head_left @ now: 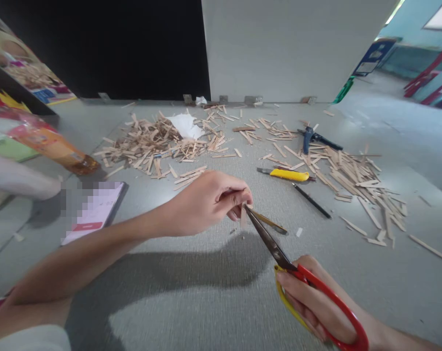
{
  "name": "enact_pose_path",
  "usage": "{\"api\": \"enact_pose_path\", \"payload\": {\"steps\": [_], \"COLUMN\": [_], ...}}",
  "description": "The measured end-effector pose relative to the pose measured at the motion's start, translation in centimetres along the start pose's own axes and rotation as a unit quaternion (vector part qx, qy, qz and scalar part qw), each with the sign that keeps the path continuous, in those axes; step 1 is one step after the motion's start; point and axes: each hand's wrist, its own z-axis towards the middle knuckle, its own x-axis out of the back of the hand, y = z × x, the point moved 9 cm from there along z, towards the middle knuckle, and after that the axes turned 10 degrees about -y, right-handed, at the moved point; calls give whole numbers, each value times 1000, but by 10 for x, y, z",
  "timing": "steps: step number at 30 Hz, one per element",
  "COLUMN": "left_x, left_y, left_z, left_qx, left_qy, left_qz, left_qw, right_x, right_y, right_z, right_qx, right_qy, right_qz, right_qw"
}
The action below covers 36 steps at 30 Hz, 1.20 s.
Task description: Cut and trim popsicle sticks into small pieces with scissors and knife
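My left hand [209, 200] is closed, pinching a short thin wooden strip [243, 218] between thumb and fingers above the grey surface. The fingers of my right hand [308, 297] are through the loops of scissors [274, 248] with one red and one yellow handle. Their blade tips meet the strip just by my left fingertips; whether they bite into it I cannot tell. Behind the blades lies a slim brass-coloured tool [270, 223] with a grey tip, partly hidden. A yellow utility knife [290, 174] and a black pen-like stick [311, 200] rest farther back.
Loose wooden strips lie in a left heap [147, 141] topped by crumpled white paper [186, 126], and a right heap [355, 173]. Dark blue pliers [308, 139] sit among the right ones. At left are a phone [107, 207], a tilted bottle [56, 144] and someone's limb [19, 175].
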Motion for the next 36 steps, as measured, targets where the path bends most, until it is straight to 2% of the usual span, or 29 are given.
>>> {"api": "enact_pose_path", "payload": {"steps": [3,6,10,13,20,25,31,36], "left_x": [0,2,4,5,7,4,2,0], "left_y": [2,0,-7,-9,-1,-1,-2,-4], "left_z": [0,0,0,0,-2,-3,-5,-5], "left_qx": [-11,3,20,19,18,12,15,22], "left_qy": [-21,-25,-9,7,46,50,57,58], "left_qz": [16,-23,-93,-104,-88,-69,-57,-59], "left_qw": [1000,999,995,994,995,996,997,996], "right_x": [-3,-1,7,11,7,7,5,3], "right_y": [-3,-4,-1,-7,-7,-1,-5,-8], "right_z": [1,2,1,-1,-1,2,0,1], "right_qx": [9,13,15,53,114,107,75,77], "right_qy": [-27,-27,13,28,-12,-17,-4,2], "right_qz": [9,15,42,39,6,3,-14,-28], "right_qw": [1000,999,999,997,993,994,997,997]}}
